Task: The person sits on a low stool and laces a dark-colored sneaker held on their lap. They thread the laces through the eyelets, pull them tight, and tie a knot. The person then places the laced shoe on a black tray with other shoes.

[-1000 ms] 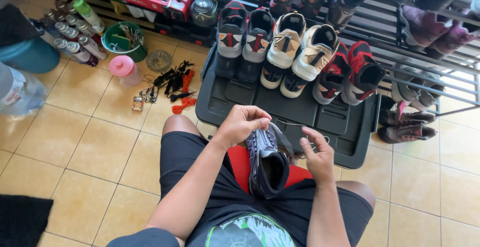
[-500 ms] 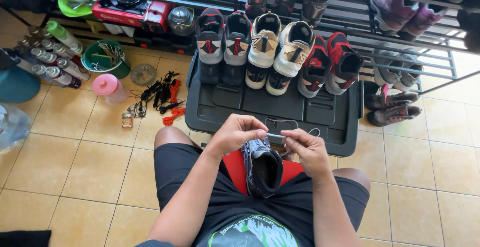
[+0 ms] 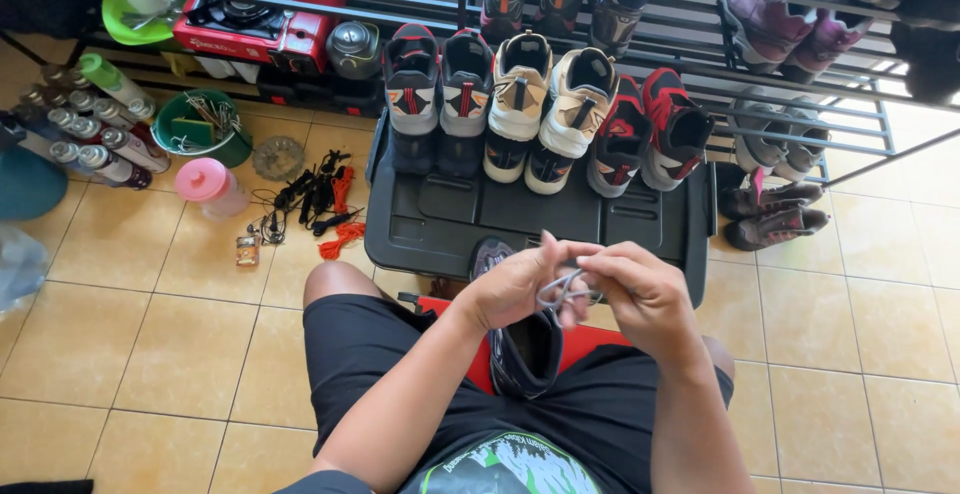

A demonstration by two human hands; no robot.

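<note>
Grey lace [image 3: 562, 289] is pinched between the closed fingers of both hands, left [image 3: 518, 289] and right [image 3: 640, 292], above the dark shoe [image 3: 525, 354] resting on the lap, its lacing judged unfinished.

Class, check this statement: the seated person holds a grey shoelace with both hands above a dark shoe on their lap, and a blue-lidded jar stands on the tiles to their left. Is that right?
Not quite. The head view shows the jar's lid is pink, not blue. The rest holds: left hand and right hand hold the grey shoelace above the dark shoe.
</note>
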